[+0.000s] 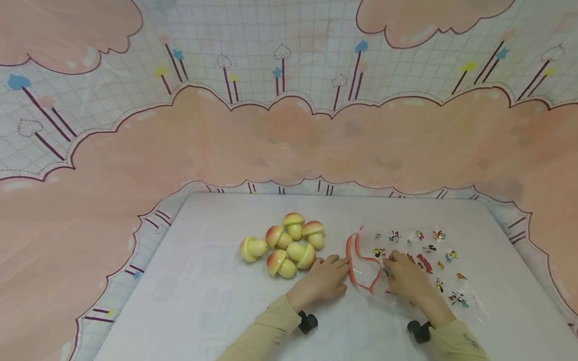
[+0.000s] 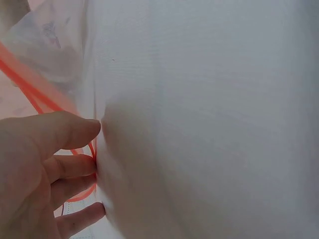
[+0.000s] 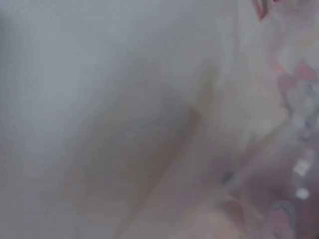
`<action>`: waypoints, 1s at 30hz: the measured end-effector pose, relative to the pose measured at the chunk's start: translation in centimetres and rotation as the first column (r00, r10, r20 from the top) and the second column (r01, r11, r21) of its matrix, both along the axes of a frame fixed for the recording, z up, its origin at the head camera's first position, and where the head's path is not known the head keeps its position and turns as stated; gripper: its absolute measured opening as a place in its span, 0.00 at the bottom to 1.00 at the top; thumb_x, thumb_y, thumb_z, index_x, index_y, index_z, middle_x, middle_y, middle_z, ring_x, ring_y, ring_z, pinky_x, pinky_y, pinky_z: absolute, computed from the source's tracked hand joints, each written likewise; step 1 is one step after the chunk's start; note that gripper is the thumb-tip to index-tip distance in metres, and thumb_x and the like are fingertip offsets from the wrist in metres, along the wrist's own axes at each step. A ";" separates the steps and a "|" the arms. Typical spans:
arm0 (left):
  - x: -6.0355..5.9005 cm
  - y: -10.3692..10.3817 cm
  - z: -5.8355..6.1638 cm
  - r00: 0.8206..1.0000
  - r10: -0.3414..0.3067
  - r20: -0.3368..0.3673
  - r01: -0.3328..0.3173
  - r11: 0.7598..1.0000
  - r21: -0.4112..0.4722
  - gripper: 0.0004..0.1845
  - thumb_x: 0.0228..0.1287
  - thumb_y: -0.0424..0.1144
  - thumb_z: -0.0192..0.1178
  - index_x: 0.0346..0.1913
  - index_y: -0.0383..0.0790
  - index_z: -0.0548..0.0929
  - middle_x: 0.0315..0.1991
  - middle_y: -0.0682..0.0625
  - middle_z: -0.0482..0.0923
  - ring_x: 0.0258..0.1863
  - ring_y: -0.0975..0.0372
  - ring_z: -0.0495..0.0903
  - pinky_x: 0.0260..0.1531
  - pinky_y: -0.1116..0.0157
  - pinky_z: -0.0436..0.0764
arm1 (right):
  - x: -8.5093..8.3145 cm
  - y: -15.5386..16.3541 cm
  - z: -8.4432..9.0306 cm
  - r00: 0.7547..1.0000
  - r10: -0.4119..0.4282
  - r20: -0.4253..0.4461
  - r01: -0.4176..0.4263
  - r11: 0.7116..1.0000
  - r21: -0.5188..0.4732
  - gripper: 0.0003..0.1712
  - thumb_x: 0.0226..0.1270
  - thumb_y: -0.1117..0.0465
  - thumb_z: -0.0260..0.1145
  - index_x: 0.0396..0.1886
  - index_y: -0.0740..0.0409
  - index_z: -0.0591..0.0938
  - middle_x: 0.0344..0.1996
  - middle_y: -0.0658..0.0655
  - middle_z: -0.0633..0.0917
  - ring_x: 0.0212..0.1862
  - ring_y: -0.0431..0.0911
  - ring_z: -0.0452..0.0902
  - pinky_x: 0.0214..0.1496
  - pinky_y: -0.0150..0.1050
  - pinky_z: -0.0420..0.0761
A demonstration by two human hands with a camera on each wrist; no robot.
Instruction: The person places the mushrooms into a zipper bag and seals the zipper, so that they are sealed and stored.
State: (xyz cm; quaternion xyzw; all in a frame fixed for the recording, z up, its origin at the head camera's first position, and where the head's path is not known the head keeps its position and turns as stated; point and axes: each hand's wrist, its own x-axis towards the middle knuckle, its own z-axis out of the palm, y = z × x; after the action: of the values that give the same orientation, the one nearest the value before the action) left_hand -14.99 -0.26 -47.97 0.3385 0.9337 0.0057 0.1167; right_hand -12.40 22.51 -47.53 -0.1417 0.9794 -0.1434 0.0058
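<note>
A clear plastic bag [image 1: 456, 273] with a red-edged mouth and small cartoon prints lies on the right of the table, its mouth parted toward the left. My left hand [image 1: 321, 281] rests at the mouth's left edge. In the left wrist view, its fingers [image 2: 75, 167] extend against the white surface, touching the red edge [image 2: 32, 89]. My right hand [image 1: 408, 281] is over the bag just right of the mouth, fingers curled at the film. The right wrist view is blurred, with printed film [image 3: 299, 94] at right. Several yellow toy mushrooms [image 1: 282, 264] with reddish caps sit left of my left hand.
The white table [image 1: 180, 281] runs back to a patterned curtain [image 1: 289, 145] that hangs behind and along both sides. A black wrist camera mount [image 1: 308, 322] sits under the left wrist, and another mount [image 1: 419, 332] is by the right wrist.
</note>
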 end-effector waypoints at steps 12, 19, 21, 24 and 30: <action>-0.1 0.2 -0.4 1.000 0.001 -0.003 -0.001 1.000 -0.017 0.30 0.67 0.53 0.55 0.71 0.54 0.65 0.73 0.62 0.59 0.72 0.62 0.59 0.62 0.55 0.68 | -0.2 -0.2 0.8 0.968 -0.189 0.165 0.198 0.979 -0.040 0.19 0.74 0.59 0.48 0.47 0.69 0.78 0.40 0.68 0.83 0.36 0.54 0.79 0.32 0.46 0.79; -0.1 0.1 -0.3 1.000 -0.002 -0.013 0.002 1.000 -0.008 0.29 0.67 0.53 0.55 0.70 0.54 0.66 0.73 0.61 0.60 0.72 0.61 0.60 0.62 0.54 0.68 | -1.4 -1.5 1.4 0.930 -0.275 0.244 0.287 0.958 -0.013 0.46 0.71 0.31 0.39 0.52 0.73 0.74 0.35 0.67 0.83 0.31 0.54 0.79 0.27 0.44 0.74; 0.0 0.1 -0.2 1.000 -0.001 -0.010 0.001 1.000 -0.005 0.29 0.67 0.52 0.55 0.70 0.54 0.66 0.73 0.61 0.61 0.72 0.61 0.60 0.62 0.54 0.69 | -1.6 -1.7 1.4 0.923 -0.289 0.253 0.298 0.955 0.003 0.49 0.68 0.29 0.42 0.54 0.75 0.73 0.35 0.68 0.83 0.29 0.52 0.77 0.25 0.43 0.73; 0.0 0.1 -0.2 1.000 -0.001 -0.005 0.001 1.000 -0.003 0.29 0.67 0.52 0.55 0.70 0.54 0.67 0.72 0.61 0.61 0.72 0.61 0.60 0.62 0.53 0.69 | -1.7 -2.0 1.5 0.923 -0.295 0.248 0.302 0.953 0.010 0.46 0.66 0.31 0.50 0.52 0.76 0.74 0.29 0.65 0.83 0.25 0.49 0.73 0.23 0.39 0.70; -0.1 0.1 -0.1 1.000 -0.001 -0.007 0.001 1.000 -0.001 0.29 0.67 0.52 0.55 0.69 0.54 0.67 0.72 0.62 0.61 0.71 0.61 0.60 0.62 0.54 0.68 | -1.4 -2.1 2.0 0.930 -0.286 0.230 0.297 0.955 -0.015 0.30 0.62 0.44 0.60 0.40 0.71 0.79 0.22 0.57 0.79 0.22 0.47 0.70 0.21 0.37 0.67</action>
State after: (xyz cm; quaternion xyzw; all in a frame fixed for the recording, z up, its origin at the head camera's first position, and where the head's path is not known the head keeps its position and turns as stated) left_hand -15.05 -0.15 -48.08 0.3391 0.9339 0.0040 0.1135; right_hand -13.85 20.46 -45.49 0.0225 0.9787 -0.1819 0.0920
